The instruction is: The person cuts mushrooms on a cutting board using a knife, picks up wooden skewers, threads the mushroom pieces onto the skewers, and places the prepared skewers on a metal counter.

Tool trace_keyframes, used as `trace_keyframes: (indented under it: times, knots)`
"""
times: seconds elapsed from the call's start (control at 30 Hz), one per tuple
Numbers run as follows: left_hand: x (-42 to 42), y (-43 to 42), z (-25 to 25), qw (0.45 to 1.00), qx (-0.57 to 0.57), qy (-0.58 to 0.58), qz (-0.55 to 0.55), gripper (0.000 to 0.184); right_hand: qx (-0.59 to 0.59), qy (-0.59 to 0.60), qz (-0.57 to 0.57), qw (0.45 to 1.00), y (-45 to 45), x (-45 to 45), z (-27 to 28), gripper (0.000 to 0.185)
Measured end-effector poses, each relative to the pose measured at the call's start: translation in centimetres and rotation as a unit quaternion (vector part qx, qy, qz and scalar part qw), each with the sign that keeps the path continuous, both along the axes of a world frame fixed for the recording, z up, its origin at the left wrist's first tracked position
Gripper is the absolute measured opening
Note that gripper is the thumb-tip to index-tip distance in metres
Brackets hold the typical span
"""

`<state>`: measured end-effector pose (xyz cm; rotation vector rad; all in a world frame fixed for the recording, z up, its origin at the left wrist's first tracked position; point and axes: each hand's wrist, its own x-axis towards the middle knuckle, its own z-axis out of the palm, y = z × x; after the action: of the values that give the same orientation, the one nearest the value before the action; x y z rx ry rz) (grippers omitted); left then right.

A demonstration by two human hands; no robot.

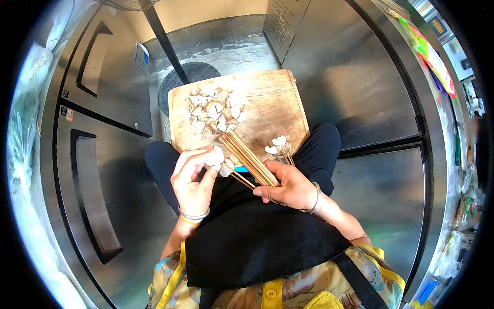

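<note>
Stainless-steel cabinets (355,77) flank the seated person on both sides. Between them, in front of the knees, lies a wooden cutting board (272,98), with a pile of brown-and-white mushroom pieces (213,110) on its left half, just beyond the left hand (193,175). This hand is closed in a pinch, thumb against fingers, on a pale mushroom piece (215,156). The right hand (290,185) is wrapped around the lower end of a bundle of bamboo skewers (249,159), which slants up and leftward to the board's near edge. Just beyond the right hand, at the near right corner, rest several loaded skewers (278,148) with white pieces at their tips. A single skewer (242,178) extends from the right thumb to a second pale piece (226,168) beside the left fingertips
</note>
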<state>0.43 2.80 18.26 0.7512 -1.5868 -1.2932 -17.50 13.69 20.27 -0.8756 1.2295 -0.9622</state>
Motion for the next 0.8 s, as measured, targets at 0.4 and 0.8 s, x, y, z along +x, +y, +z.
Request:
trace_keyframes:
  times: [0.4, 0.8]
  knots:
    - [-1.8, -1.1, -4.2, 0.990, -0.028, -0.118, -0.072, 0.028, -0.081, 0.278, -0.053, 0.956, -0.5, -1.2, -2.1, 0.029]
    - [-4.6, -1.3, -7.5, 0.993, 0.043, -0.088, -0.069, 0.024, 0.056, -0.213, 0.003, 0.975, -0.5, -2.0, -1.9, 0.015]
